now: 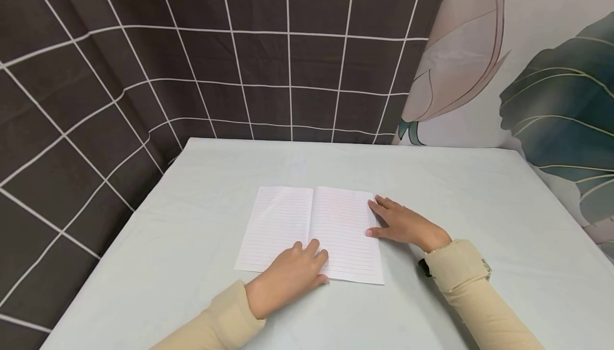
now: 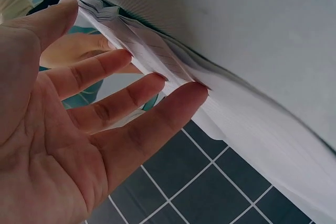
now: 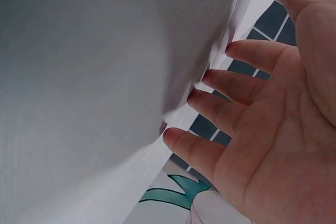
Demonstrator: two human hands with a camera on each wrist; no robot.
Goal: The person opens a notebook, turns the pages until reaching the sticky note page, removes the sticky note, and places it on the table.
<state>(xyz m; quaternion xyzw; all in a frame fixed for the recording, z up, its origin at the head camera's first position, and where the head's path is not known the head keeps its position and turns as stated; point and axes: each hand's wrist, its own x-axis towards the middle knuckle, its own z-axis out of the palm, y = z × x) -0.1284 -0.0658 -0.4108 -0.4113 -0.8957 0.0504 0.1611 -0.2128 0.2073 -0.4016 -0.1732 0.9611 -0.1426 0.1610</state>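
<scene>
A lined notebook lies spread on the white table, its fold running between two ruled pages. My left hand rests on the lower part near the fold, with the thumb by the bottom edge. In the left wrist view, the fingertips of that left hand press on the paper, and the page edges show as a layered stack. My right hand touches the right margin, fingers spread. Seen from the right wrist, the right hand has its fingers extended, tips against the surface. Neither hand grips anything.
The white-covered table extends around the notebook on all sides. Behind and to the left hangs a dark curtain with a white grid. A floral curtain hangs at the right. A dark band sits at the right wrist.
</scene>
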